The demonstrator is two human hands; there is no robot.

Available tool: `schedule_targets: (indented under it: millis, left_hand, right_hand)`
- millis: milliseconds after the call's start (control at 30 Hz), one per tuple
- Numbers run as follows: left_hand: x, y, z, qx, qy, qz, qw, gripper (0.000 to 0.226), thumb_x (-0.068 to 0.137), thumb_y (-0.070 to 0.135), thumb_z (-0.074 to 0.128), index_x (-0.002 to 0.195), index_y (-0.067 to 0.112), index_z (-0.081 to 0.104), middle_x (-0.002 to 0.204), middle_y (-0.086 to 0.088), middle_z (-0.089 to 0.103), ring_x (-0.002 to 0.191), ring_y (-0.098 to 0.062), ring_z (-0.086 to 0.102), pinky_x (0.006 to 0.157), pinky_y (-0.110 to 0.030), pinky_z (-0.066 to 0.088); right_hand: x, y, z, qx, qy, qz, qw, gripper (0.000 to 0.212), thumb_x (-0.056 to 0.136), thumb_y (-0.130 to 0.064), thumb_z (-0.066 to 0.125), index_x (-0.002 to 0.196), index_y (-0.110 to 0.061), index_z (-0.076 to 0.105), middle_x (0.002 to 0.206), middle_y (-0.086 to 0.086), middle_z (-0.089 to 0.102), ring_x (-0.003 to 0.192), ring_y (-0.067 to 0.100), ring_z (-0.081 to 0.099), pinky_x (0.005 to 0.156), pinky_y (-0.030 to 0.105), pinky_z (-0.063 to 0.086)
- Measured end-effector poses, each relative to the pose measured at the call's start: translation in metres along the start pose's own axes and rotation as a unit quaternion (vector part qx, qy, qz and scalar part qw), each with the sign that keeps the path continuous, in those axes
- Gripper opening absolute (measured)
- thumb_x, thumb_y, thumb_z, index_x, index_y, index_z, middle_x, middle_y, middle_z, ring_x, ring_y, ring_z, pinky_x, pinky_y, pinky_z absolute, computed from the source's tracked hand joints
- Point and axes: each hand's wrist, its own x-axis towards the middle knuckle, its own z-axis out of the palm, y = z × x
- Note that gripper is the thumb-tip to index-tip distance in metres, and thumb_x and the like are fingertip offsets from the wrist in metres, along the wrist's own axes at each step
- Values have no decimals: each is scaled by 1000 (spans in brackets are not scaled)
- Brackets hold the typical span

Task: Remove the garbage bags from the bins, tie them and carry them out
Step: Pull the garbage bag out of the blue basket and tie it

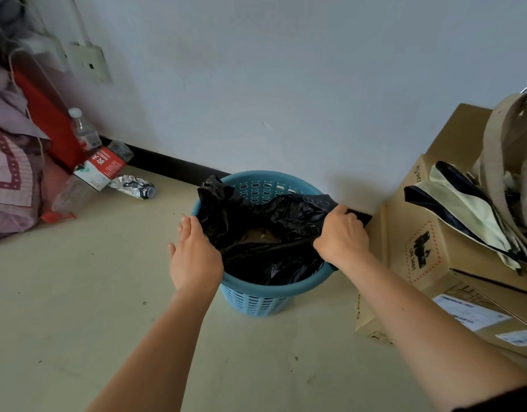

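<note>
Blue bin (pixel 256 304), black bag (pixel 286 209) inside, right hand (pixel 342 233) gripping bag edge, left hand (pixel 193 257) flat at rim

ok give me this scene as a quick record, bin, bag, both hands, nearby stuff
bin: round blue perforated plastic bin, upright
bag: crumpled black plastic garbage bag, inside the bin, untied
left hand: fingers straight, at the bin's left rim
right hand: grips the bag's edge at the right rim
nearby: brown cardboard boxes on the right
</note>
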Motion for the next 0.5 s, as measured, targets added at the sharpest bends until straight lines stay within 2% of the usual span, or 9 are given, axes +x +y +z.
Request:
schedule_targets:
  millis: [100, 167, 233, 300, 333, 367, 400, 433, 500]
  left_hand:
    - [10, -9, -6, 27, 32, 37, 998, 42, 99, 9, 36, 141, 13, 41, 159, -1, 17, 148, -16, 7, 119, -41, 7]
    - [13, -10, -8, 10, 37, 48, 998, 33, 99, 12, 38, 128, 15, 55, 156, -1, 26, 147, -15, 9, 119, -41, 8]
    - [11, -6, -9, -14, 50, 72, 996, 29, 100, 13, 38, 119, 16, 59, 148, -4, 41, 145, -18, 21, 119, -41, 8]
    - [7, 3, -13, -42, 67, 85, 993, 27, 101, 14, 37, 117, 17, 58, 126, -9, 60, 128, -28, 46, 119, -40, 9]
    - [6, 9, -16, -65, 78, 87, 991, 26, 101, 15, 37, 117, 18, 57, 106, -9, 67, 110, -31, 56, 118, -40, 13]
    - [5, 15, -20, -97, 86, 88, 988, 25, 100, 17, 37, 117, 20, 56, 89, -4, 66, 91, -31, 57, 116, -41, 19]
    - [6, 21, -25, -136, 89, 86, 983, 23, 100, 20, 39, 116, 22, 56, 82, -1, 65, 78, -27, 54, 111, -43, 29]
    - [7, 27, -28, -175, 84, 86, 977, 22, 99, 23, 41, 117, 24, 55, 85, 0, 65, 74, -22, 53, 101, -41, 40]
    - [8, 32, -29, -193, 57, 92, 975, 23, 96, 31, 47, 119, 31, 53, 113, -1, 61, 88, -18, 56, 86, -34, 46]
  right_hand:
    - [2, -17, -1, -48, -16, -52, 997, 31, 86, -14, 62, 113, -2, 52, 115, 16, 55, 105, 32, 50, 69, 34, 41]
    - [-1, -25, -3, -82, -26, -78, 993, 10, 87, -16, 58, 93, -9, 53, 113, 13, 52, 108, 31, 43, 78, 37, 39]
    - [-4, -28, -3, -114, -23, -104, 988, 11, 86, -19, 57, 84, -14, 49, 114, 10, 43, 113, 30, 35, 90, 41, 33]
    - [-3, -27, 0, -107, -19, -126, 986, 10, 86, -19, 55, 89, -12, 47, 117, 10, 39, 115, 30, 31, 95, 43, 29]
    - [-3, -27, 2, -80, -27, -130, 988, 13, 87, -17, 53, 96, -10, 47, 118, 11, 41, 115, 31, 34, 96, 43, 30]
    - [-3, -26, 2, -44, -42, -131, 990, 19, 88, -15, 50, 106, -7, 47, 115, 12, 46, 111, 31, 39, 95, 43, 33]
    - [-3, -25, 2, 0, -58, -131, 990, 27, 89, -12, 47, 115, -5, 44, 105, 11, 51, 100, 29, 47, 90, 40, 38]
    - [-3, -24, 1, 45, -73, -131, 988, 31, 90, -8, 44, 120, -4, 40, 90, 8, 53, 83, 25, 50, 78, 36, 42]
    - [-3, -23, -3, 132, -107, -121, 978, 32, 90, -2, 40, 121, -7, 37, 70, 2, 44, 58, 15, 41, 54, 29, 33]
